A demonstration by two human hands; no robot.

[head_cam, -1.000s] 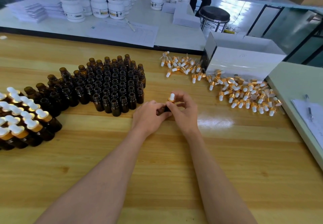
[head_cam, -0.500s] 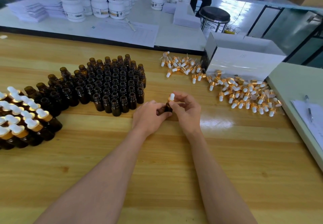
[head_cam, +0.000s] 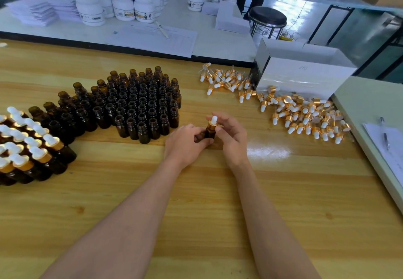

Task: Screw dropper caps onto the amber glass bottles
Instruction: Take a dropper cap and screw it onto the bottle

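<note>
The left hand (head_cam: 185, 141) is gripping the body of an amber bottle (head_cam: 210, 132) that is standing upright on the wooden table (head_cam: 196, 202), while the right hand (head_cam: 234, 141) is curling its fingers round the dropper cap (head_cam: 213, 122) sitting on the bottle's neck. The bottle is standing between both hands, just in front of the block of uncapped bottles (head_cam: 141, 106), with capped bottles (head_cam: 26, 148) sitting far left and loose caps (head_cam: 305, 115) lying to the right beside a white box (head_cam: 305, 76)

2 bare forearms, left hand (head_cam: 185, 142), right hand (head_cam: 234, 140)
</note>
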